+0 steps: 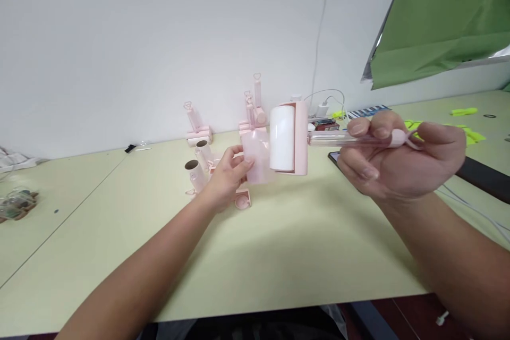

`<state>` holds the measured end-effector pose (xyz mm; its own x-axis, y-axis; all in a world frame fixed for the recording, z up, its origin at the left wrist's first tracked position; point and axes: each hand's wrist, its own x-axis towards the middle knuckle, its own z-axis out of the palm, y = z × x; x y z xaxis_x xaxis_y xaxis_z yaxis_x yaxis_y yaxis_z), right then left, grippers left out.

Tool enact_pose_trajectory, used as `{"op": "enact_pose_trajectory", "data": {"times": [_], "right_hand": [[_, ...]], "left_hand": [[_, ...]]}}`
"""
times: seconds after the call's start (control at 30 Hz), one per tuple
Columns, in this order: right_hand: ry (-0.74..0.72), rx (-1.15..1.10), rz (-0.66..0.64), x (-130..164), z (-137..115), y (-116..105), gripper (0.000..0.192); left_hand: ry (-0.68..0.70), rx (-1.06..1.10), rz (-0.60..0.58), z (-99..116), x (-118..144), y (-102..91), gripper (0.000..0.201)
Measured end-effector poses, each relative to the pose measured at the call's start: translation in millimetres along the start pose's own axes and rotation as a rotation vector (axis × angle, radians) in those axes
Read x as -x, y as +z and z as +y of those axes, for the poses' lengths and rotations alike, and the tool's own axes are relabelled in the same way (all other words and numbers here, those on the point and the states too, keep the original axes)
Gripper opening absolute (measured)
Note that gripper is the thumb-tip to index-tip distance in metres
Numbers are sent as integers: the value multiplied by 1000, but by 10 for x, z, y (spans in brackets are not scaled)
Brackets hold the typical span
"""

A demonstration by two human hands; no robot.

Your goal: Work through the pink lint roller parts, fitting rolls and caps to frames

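Note:
My right hand grips a pink lint roller by the end of its clear handle, and the white roll points left. In my left hand is a translucent pink cover, pinched between thumb and fingers. The cover's right edge is close beside the roll; whether they touch I cannot tell. Behind my left hand stand loose rolls with brown cores. A small pink plastic part lies on the table just below that hand.
More pink lint rollers stand upright against the wall. A phone, cables and neon yellow pieces lie on the right of the table. Clear-wrapped items sit at far left. A green cloth hangs at upper right.

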<state>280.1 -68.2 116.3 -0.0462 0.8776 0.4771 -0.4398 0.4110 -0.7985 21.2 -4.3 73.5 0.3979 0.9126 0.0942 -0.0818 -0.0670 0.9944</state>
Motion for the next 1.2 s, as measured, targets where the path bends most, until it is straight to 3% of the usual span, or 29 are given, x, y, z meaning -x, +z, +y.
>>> {"op": "enact_pose_trajectory", "data": {"times": [0.17, 0.4, 0.77, 0.93, 1.2], "right_hand": [[35, -10, -185, 8, 151, 4, 29], [111, -37, -304, 46, 305, 30, 29], [143, -107, -342, 56, 445, 41, 30], [163, -116, -361, 89, 578, 75, 26], [102, 90, -224, 134, 596, 173, 25]], "left_hand": [[22, 207, -12, -135, 337, -87, 52], [57, 188, -27, -226, 384, -116, 52], [87, 118, -61, -255, 378, -110, 64], [82, 78, -67, -263, 402, -46, 51], [-6, -66, -103, -160, 415, -11, 52]]}}
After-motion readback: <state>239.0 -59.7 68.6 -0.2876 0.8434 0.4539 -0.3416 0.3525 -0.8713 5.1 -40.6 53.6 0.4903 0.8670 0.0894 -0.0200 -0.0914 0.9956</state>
